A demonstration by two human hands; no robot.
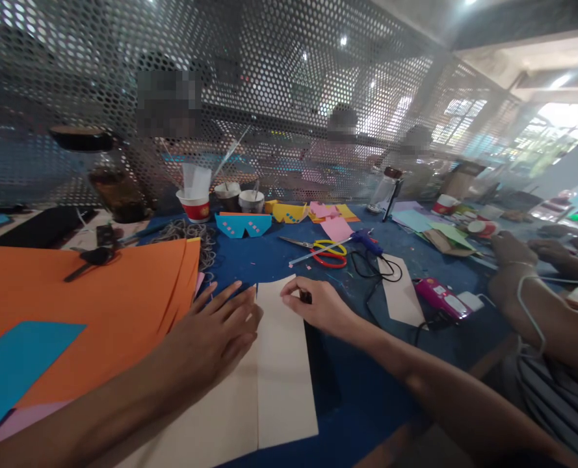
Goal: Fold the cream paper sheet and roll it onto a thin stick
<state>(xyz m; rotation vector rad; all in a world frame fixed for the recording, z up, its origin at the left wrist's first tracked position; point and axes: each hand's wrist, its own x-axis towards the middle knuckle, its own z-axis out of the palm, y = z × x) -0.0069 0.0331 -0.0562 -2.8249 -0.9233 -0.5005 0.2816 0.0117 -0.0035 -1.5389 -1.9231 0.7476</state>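
Observation:
A cream sheet of paper (279, 377) lies on the blue table (357, 383), folded lengthwise with a crease down its middle. My left hand (210, 331) rests flat on the sheet's left half, fingers spread out. My right hand (318, 302) is at the sheet's top edge, fingers pinched together on a small dark object I cannot name.
Orange sheets (88, 305) and a turquoise sheet (15, 364) lie at left. Scissors (325, 250), a glue gun (367, 242), a pink tool (442, 299), cups (196, 205) and paper scraps sit farther back. Another person's arms (537, 292) rest at right. A perforated metal screen (269, 97) stands behind.

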